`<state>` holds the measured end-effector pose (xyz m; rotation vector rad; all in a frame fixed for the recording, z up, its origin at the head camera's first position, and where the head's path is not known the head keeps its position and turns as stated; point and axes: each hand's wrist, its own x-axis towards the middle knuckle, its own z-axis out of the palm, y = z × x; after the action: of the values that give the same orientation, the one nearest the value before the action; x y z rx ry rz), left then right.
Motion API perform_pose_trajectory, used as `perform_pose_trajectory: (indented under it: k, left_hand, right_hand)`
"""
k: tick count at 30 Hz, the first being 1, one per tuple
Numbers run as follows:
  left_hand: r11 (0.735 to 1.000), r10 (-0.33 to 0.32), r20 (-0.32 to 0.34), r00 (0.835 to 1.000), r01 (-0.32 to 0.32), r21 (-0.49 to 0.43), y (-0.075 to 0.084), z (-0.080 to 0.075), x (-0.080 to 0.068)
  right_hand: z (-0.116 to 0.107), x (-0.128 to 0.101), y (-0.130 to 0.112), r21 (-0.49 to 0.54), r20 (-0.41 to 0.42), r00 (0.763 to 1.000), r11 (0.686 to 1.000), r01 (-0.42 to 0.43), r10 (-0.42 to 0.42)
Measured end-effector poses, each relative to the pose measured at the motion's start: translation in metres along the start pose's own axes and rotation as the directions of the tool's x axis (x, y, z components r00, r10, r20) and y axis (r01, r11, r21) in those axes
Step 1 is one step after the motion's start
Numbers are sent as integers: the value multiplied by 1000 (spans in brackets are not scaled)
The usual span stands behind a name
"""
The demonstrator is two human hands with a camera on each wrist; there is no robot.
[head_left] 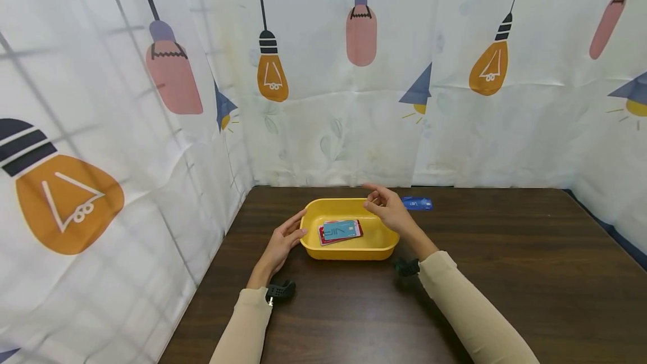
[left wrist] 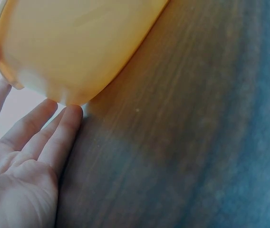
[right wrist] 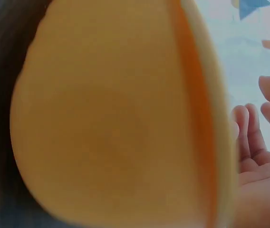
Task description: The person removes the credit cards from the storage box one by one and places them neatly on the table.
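Observation:
A yellow plastic basin [head_left: 354,254] sits on the table. Inside it, toward the left, a blue-grey card [head_left: 340,230] lies over a red-and-white card [head_left: 360,228]. My left hand [head_left: 278,246] is at the basin's left end; in the left wrist view its fairly straight fingers [left wrist: 54,133] touch the outer wall. My right hand [head_left: 391,212] hovers above the basin's right side, index finger extended and the others loosely bent, with nothing seen in it. The right wrist view shows the basin's outer wall [right wrist: 106,118] close up, with part of the hand [right wrist: 263,161] beyond the rim.
A blue card-like item [head_left: 418,203] lies on the table just right of the basin's far corner, partly behind my right hand. The dark wooden table [head_left: 505,251] extends to the right. Lamp-printed white curtains [head_left: 323,139] hang along the back and left.

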<state>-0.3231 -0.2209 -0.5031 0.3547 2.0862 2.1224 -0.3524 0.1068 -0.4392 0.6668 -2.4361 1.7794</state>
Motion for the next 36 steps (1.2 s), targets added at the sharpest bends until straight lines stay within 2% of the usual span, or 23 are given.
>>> perform_pose_trajectory:
  k: [6,13,24,36]
  left_hand:
    - [1000,3,-1,1000,-3,0,-1,0,1]
    - [1000,6,5,1000,-6,-2,-2,-1,1]
    - [1000,2,1,1000,-2,-5,-1,-2,1]
    - [1000,-3,-5,1000,3,7,-1,-1,1]
  right_hand:
    - [20,5,5,3,21,1000,1000,-18,18]
    - [33,9,10,22,37,997,998,-61,61]
    - [39,16,13,-101,89,984,984,-145,154]
    - [42,11,16,-189,188,950,958,-214,249]
